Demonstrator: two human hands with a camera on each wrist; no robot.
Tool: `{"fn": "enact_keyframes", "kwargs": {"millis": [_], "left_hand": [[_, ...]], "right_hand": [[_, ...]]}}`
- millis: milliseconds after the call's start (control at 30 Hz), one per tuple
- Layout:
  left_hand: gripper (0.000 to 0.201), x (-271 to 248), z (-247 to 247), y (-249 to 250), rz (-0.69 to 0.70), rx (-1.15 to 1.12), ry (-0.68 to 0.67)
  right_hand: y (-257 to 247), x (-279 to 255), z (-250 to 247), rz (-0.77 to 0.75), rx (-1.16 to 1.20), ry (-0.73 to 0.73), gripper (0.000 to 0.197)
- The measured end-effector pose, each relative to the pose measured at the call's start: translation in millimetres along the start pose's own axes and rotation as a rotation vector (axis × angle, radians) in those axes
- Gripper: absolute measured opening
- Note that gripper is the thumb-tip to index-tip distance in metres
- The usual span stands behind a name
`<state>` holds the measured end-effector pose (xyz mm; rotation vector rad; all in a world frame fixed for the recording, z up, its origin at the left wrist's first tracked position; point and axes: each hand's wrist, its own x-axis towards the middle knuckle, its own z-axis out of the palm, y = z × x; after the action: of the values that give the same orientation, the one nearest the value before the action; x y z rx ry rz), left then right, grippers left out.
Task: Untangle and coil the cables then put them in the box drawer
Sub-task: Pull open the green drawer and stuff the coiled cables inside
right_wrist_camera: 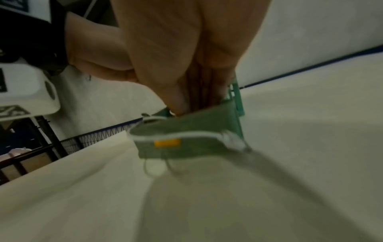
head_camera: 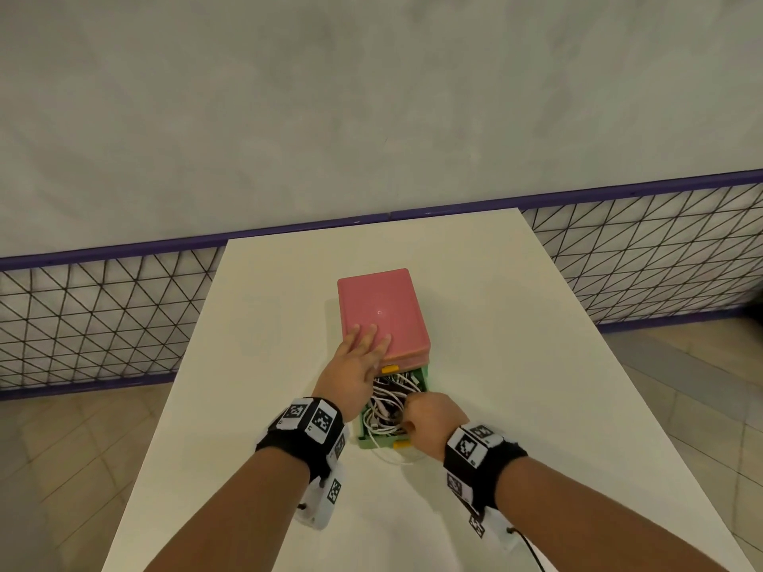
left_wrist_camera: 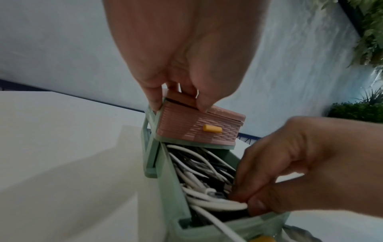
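Your left hand point(head_camera: 356, 361) lies flat, fingers spread, on the pink box point(head_camera: 382, 311). Your right hand point(head_camera: 429, 423) curls into the pulled-out green drawer point(left_wrist_camera: 165, 180), pinching the white cables point(left_wrist_camera: 199, 196) heaped inside.

A plain white counter point(head_camera: 516, 365) runs away from the viewer toward a grey wall, its far edge meeting a purple-railed mesh fence. Near its middle stands a small box point(head_camera: 382, 307) with a pink top and a green frame. Its green drawer point(head_camera: 373, 441) is pulled out toward the viewer and is full of white cables point(head_camera: 392, 396). One thin white cable loop point(head_camera: 398, 460) spills over the drawer front and lies on the counter just before it.
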<state>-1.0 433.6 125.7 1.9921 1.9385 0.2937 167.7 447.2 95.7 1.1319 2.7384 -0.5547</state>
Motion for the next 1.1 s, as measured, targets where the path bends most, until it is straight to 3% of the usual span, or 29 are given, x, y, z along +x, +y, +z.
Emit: {"fn": "enact_keyframes", "kwargs": {"millis": [67,133,233,333,367,433,467,533,600,767,900,1000,1100], "left_hand": [[0.053,-0.4,-0.3,0.6,-0.003,-0.01,-0.01],[0.053,-0.6,-0.4,0.8,-0.007,-0.018,-0.016],[0.053,0.0,-0.3,0.6,-0.014,-0.017,-0.021],[0.054,1.8,0.0,0.9,-0.031,-0.011,-0.03],[0.054,2.9,0.2,1.2,-0.036,-0.014,-0.034],[0.055,4.2,0.9,1.5,-0.041,-0.017,-0.037],[0.055,4.2,0.8,1.8,-0.044,-0.018,-0.038],[0.055,3.5,0.5,2.3,-0.05,-0.022,-0.04],[0.055,2.9,0.0,3.4,-0.054,-0.02,-0.04],[0.055,2.7,-1.9,4.9,-0.05,-0.019,-0.044],[0.054,3.0,-1.4,4.1,-0.051,-0.02,-0.046],[0.053,3.6,-0.7,3.2,-0.041,-0.031,-0.039],[0.051,2.6,-0.8,3.5,-0.041,-0.039,-0.041]], "right_hand": [[-5.0,6.3,-7.5,0.051,0.047,-0.105,0.029],[-6.0,4.4,-4.5,0.018,0.089,-0.106,0.038],[3.4,-10.9,15.0,-0.134,-0.036,0.054,0.05],[9.3,-35.6,29.0,-0.061,-0.102,0.224,0.054],[7.3,-48.6,29.0,0.023,0.003,0.315,0.052],[8.7,-71.6,29.7,0.346,0.371,0.479,0.029],[11.0,-78.9,28.5,0.525,0.604,0.439,0.019],[12.1,-83.3,26.9,0.823,1.116,0.141,0.031],[8.3,-78.7,25.2,0.908,1.492,-0.015,0.038],[-5.6,-60.4,15.7,0.924,1.837,0.145,0.012],[-0.5,-64.0,10.7,0.882,1.858,0.381,0.015],[-4.1,-58.9,-3.1,0.651,1.546,0.567,0.017],[-12.2,-32.6,-12.2,0.459,1.145,0.568,0.013]]}}
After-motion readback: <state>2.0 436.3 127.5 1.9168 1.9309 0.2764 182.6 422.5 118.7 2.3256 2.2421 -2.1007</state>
